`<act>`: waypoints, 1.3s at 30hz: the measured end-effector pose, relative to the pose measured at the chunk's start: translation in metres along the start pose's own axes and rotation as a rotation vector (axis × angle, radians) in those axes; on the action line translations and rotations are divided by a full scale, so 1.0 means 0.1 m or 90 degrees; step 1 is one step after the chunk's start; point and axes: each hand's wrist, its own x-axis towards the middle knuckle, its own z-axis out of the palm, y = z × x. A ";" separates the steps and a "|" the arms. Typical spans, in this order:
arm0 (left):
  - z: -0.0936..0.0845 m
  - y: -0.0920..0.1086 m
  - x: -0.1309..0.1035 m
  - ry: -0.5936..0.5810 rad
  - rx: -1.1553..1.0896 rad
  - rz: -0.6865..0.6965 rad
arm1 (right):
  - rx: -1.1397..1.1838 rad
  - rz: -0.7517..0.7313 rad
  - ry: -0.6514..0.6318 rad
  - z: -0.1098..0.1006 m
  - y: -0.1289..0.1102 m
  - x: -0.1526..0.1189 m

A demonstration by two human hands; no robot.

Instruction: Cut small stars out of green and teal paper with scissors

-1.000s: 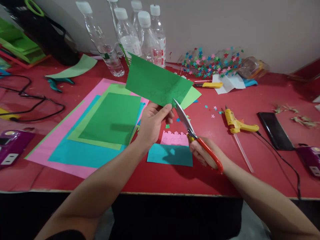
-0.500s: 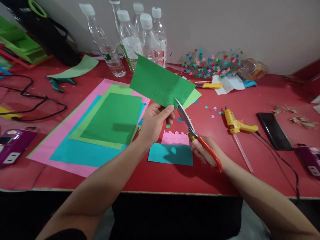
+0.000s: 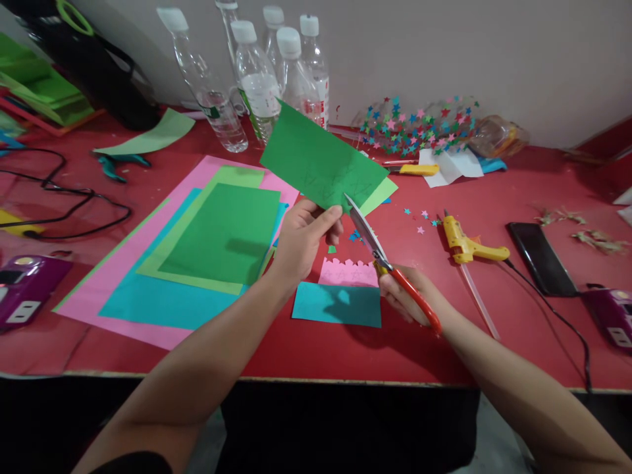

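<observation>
Green card [image 3: 320, 155], tilted, just above frame center. Left hand [image 3: 307, 234] pinching its lower edge, thumb on front. Right hand [image 3: 407, 293] wrapped round red-handled scissors [image 3: 364, 229], blade tips at card's lower edge. Pink strip [image 3: 345, 273], blue sheet [image 3: 313, 305] below center.

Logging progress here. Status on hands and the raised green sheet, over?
Left hand pinching raised green sheet. Right hand gripping scissors at its lower edge. Blue sheet, pink strip lying below.
</observation>
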 end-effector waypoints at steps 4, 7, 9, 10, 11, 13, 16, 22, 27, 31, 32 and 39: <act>-0.03 0.02 0.04 -0.001 0.010 0.012 | -0.013 0.013 0.001 -0.02 0.01 0.02; -0.05 0.03 0.07 0.010 0.009 0.018 | -0.028 0.028 -0.007 -0.03 0.01 0.04; -0.06 0.03 0.09 0.029 0.006 0.024 | -0.031 0.040 -0.012 -0.02 -0.01 0.05; -0.07 0.02 0.09 0.038 0.005 0.028 | -0.027 0.051 -0.012 -0.02 -0.03 0.06; -0.07 0.02 0.09 0.041 0.003 0.033 | -0.019 0.064 -0.012 0.00 -0.04 0.06; -0.07 0.01 0.08 0.022 -0.006 0.034 | 0.005 0.088 -0.011 0.02 -0.07 0.06; -0.05 -0.01 0.06 -0.042 -0.027 0.013 | 0.025 0.075 -0.008 0.04 -0.09 0.05; -0.03 0.00 0.06 -0.025 -0.071 0.001 | 0.027 0.035 -0.020 0.04 -0.02 0.06; -0.05 0.01 0.07 0.001 -0.005 0.046 | 0.025 0.039 -0.037 0.00 0.03 0.06; -0.07 0.06 0.07 0.003 0.083 0.073 | -0.003 0.023 -0.057 -0.07 0.05 0.06; -0.07 0.08 0.08 0.002 0.097 0.069 | -0.015 0.016 -0.060 -0.08 0.06 0.06; -0.09 0.16 0.09 -0.009 0.125 0.031 | -0.053 -0.010 -0.058 -0.10 0.07 0.05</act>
